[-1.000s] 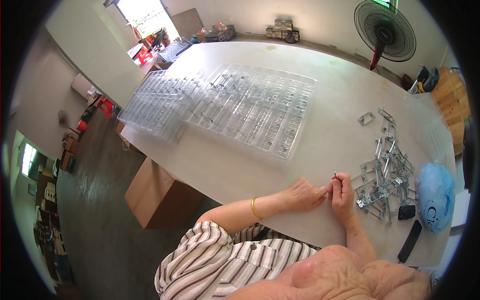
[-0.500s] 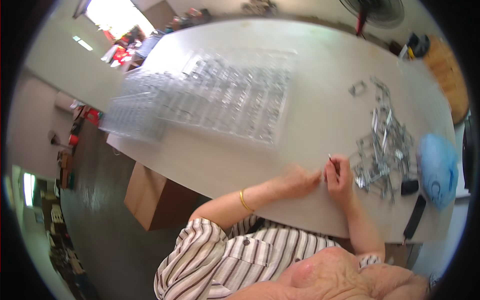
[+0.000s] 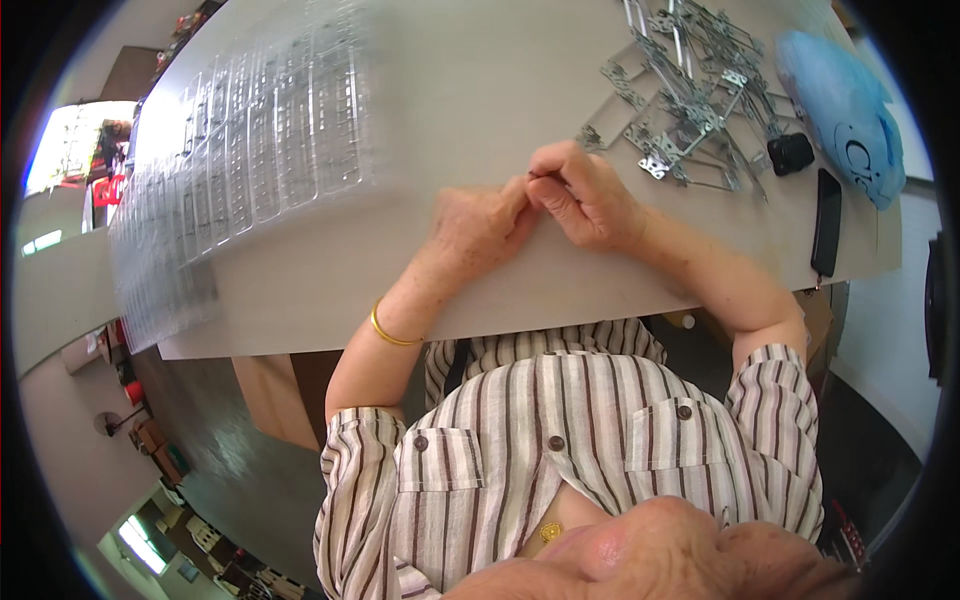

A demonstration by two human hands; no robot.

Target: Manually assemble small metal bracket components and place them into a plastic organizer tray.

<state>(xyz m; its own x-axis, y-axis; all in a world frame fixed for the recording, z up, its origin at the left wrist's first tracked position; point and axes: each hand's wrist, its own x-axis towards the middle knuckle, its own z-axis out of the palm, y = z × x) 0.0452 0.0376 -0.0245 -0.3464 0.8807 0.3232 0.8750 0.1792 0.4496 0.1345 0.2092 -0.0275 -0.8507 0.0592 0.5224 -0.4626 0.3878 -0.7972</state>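
Note:
Over the near part of the table, my left hand [image 3: 478, 228] and my right hand [image 3: 592, 197] meet at the fingertips. The fingers of both are closed in a pinch. Anything between them is too small and too hidden to name. Just beyond my right hand lies a tangled heap of thin metal brackets [image 3: 690, 105], some like long rectangular frames. To the left, clear plastic trays [image 3: 290, 130] with rows of narrow compartments lie on the table; small metal pieces seem to sit in them. A yellow bangle is on my left wrist.
The pale table [image 3: 440, 80] has its front edge close to my body. On the right are a blue plastic bag [image 3: 845, 115], a small black block [image 3: 791, 153] and a black elongated object [image 3: 826, 222]. A cardboard box [image 3: 275, 398] stands below the table at left.
The view has shifted, so the table things appear higher and more to the left or right. My hands have come together at the fingertips; the slim thing at my right fingertips no longer shows clearly.

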